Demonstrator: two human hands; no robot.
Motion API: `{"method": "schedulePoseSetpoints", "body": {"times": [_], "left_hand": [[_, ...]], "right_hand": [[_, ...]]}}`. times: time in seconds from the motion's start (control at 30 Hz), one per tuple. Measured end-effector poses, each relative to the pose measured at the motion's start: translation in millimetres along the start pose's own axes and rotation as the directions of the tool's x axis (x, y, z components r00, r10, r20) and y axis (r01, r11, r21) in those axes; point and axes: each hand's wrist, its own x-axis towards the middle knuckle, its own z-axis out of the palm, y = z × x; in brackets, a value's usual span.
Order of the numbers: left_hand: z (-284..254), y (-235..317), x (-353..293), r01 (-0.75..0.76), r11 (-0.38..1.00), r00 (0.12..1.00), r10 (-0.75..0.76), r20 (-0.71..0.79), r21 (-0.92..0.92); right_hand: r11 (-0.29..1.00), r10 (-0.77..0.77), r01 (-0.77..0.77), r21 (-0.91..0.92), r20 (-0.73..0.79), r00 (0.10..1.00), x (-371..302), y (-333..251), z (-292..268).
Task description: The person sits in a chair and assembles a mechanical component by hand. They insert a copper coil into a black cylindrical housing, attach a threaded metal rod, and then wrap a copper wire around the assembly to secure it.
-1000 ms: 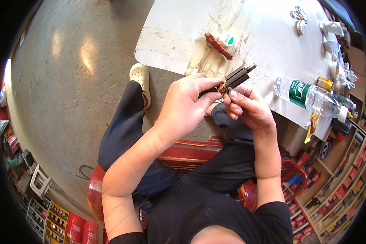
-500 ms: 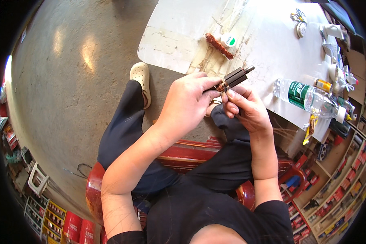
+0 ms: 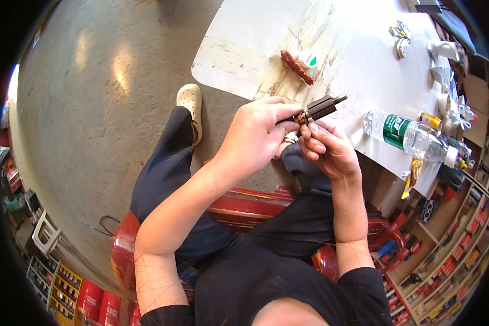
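A dark motor armature (image 3: 321, 107) with a slotted core and copper windings points up and to the right, its bare shaft end over the table's near edge. My left hand (image 3: 259, 130) is closed on its lower left end, thumb and forefinger pinching it beside the copper. Right by the windings, my right hand (image 3: 331, 148) is closed, thumb against forefinger and the other fingers curled. What lies between those fingertips is too small to make out. Beyond the hands, a reddish-brown bundle of copper wire (image 3: 297, 67) lies on the table, touching or close to a white round spool (image 3: 308, 58) with a green mark.
The white table (image 3: 228, 60) carries a clear plastic bottle (image 3: 410, 136) lying on its side, a yellow can (image 3: 430, 120) and a small coil with leads (image 3: 402, 48). Shelves of boxes (image 3: 456, 255) stand at the right. I sit on a red wooden seat (image 3: 250, 209).
The view has shifted slightly, so the table and its things sit a little lower. Both hands keep nearly the same hold, and the armature is tilted slightly flatter.
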Motion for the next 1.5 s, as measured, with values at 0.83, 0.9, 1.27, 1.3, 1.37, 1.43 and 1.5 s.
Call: {"method": "schedulePoseSetpoints", "body": {"times": [0.83, 0.9, 1.27, 1.3, 1.37, 1.43, 1.5], "left_hand": [[4.6, -10.9, 1.9, -0.013, 0.998, 0.995, 0.019, -0.097, 0.061], [5.0, -13.5, 2.4, 0.049, 0.999, 0.994, -0.048, -0.098, 0.006], [6.6, -7.9, 3.2, 0.311, 0.747, 0.943, -0.321, 0.090, -0.588], [6.9, -8.4, 2.7, 0.315, 0.746, 0.942, -0.320, 0.099, -0.587], [7.8, -5.6, 4.2, 0.318, 0.715, 0.935, -0.344, 0.083, -0.623], [11.0, -2.9, 4.5, 0.293, 0.741, 0.940, -0.338, 0.041, -0.605], [13.5, -0.2, 4.7, 0.259, 0.792, 0.948, -0.318, -0.011, -0.553]], "right_hand": [[0.999, 0.045, -0.044, 0.010, -0.030, 0.999, 3.0, -2.8, -5.1], [0.972, -0.013, -0.012, -0.236, -0.102, 0.995, -0.7, -7.1, -8.5], [-0.189, -0.887, -0.073, -0.979, 0.138, 0.440, 11.5, -18.6, -9.3], [-0.232, -0.907, -0.068, -0.970, 0.190, 0.375, 11.9, -19.9, -5.5], [-0.154, -0.926, 0.019, -0.988, 0.151, 0.346, 11.5, -22.3, 3.7], [0.115, -0.888, 0.172, -0.978, -0.023, 0.459, 8.0, -17.5, 12.2], [0.359, -0.777, 0.259, -0.897, -0.134, 0.615, 9.2, -14.5, 19.8]]}}
